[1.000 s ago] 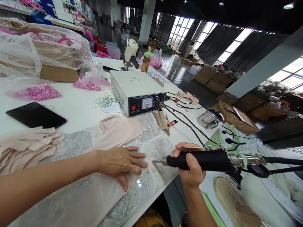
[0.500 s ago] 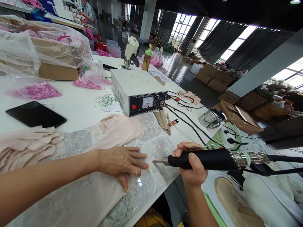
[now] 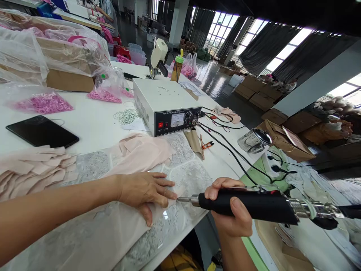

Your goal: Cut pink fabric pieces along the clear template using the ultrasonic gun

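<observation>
My left hand (image 3: 146, 192) lies flat with fingers spread, pressing thin pale pink fabric (image 3: 113, 229) onto a clear-covered, stone-patterned mat (image 3: 180, 222). My right hand (image 3: 229, 212) is wrapped around the black grip of a handheld ultrasonic welder (image 3: 248, 203). Its narrow metal tip points left and reaches the left fingertips, low over the fabric's edge; whether it touches cannot be made out. Beyond my hands stands the white power unit (image 3: 169, 99) with a dial and a red switch, cabled at the front. Another crumpled piece of pink fabric (image 3: 143, 150) lies in front of it.
Cut pink fabric strips (image 3: 36, 169) and a black phone (image 3: 42, 130) lie at left. Behind are bags of pink pieces (image 3: 45, 102). Orange-handled snips (image 3: 207, 145), black cables (image 3: 228, 148) and a lidded glass mug (image 3: 254, 140) are at right. A person (image 3: 108, 15) sits farther back.
The welder has moved slightly left and its tip now meets the left fingertips; its rear end tilts lower. My left hand has stayed nearly in place.
</observation>
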Action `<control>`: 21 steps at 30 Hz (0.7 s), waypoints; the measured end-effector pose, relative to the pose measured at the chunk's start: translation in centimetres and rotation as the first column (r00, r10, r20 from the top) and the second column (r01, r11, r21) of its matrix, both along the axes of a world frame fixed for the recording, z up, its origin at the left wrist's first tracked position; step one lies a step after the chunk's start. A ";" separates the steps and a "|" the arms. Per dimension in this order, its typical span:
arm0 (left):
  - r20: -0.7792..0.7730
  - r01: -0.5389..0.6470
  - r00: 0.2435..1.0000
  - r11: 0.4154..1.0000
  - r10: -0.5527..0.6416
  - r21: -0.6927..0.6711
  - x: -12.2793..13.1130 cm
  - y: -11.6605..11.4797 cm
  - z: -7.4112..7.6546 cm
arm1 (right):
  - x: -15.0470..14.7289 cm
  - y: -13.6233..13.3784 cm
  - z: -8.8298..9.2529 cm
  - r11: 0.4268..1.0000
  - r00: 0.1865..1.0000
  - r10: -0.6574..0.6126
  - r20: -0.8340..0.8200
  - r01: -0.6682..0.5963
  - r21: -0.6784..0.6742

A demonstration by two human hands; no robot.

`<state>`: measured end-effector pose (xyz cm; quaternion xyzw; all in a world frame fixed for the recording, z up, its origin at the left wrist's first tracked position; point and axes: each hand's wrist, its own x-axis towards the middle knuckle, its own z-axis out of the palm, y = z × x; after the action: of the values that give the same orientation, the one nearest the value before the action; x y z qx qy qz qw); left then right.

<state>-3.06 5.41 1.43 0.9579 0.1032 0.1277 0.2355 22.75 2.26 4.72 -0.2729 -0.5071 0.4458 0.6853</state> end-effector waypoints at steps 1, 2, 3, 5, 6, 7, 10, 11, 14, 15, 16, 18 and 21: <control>-0.002 0.003 1.000 1.000 -0.003 -0.014 0.0 0.0 0.0 | -0.1 -0.1 -0.1 1.000 1.000 0.013 -0.001 -0.013 0.001; -0.008 0.004 1.000 1.000 -0.004 -0.026 0.0 0.0 0.1 | -0.1 -0.1 -0.1 1.000 1.000 0.026 -0.001 -0.026 0.005; -0.019 0.001 1.000 0.999 -0.002 -0.036 -0.1 0.0 0.1 | -0.2 -0.2 -0.2 0.999 0.999 0.038 0.001 -0.038 0.008; -0.042 0.001 0.999 0.999 -0.003 -0.048 -0.1 0.0 0.2 | -0.2 -0.2 -0.2 0.999 0.999 0.051 0.008 -0.052 0.012; -0.047 0.002 0.999 0.999 -0.004 -0.049 -0.1 0.0 0.2 | -0.3 -0.2 -0.2 0.999 0.999 0.052 0.010 -0.052 0.014; -0.047 0.002 0.999 0.999 -0.004 -0.049 -0.1 0.0 0.2 | -0.3 -0.2 -0.2 0.999 0.999 0.051 0.012 -0.051 0.015; -0.028 0.001 1.000 0.999 -0.002 -0.054 0.0 0.0 0.1 | -0.4 -0.2 -0.2 0.999 0.999 0.051 0.018 -0.052 0.018; -0.019 -0.002 1.000 0.998 0.001 -0.058 0.0 0.0 0.1 | -0.4 -0.2 -0.2 0.998 0.998 0.053 0.018 -0.053 0.019; -0.001 -0.007 1.000 0.998 0.007 -0.061 -0.1 0.1 -0.1 | -0.3 -0.3 -0.3 0.998 0.998 0.060 0.018 -0.061 0.021; 0.005 -0.008 1.000 0.998 0.008 -0.056 -0.1 0.1 -0.2 | -0.3 -0.3 -0.4 0.998 0.998 0.063 0.023 -0.064 0.023; 0.009 -0.007 1.000 0.999 0.008 -0.050 -0.1 0.1 -0.3 | -0.3 -0.3 -0.4 0.997 0.997 0.069 0.031 -0.070 0.026; 0.004 -0.005 1.000 0.999 0.005 -0.047 -0.1 0.1 -0.4 | -0.2 -0.3 -0.4 0.996 0.996 0.078 0.050 -0.080 0.033; -0.029 -0.011 1.000 0.998 0.010 -0.065 0.0 0.0 -0.4 | -0.2 -0.4 -0.2 0.996 0.995 0.082 0.058 -0.084 0.031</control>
<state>-3.11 5.43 0.98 0.9508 0.1158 0.1117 0.2646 22.56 1.88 4.50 -0.2526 -0.5447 0.4573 0.6561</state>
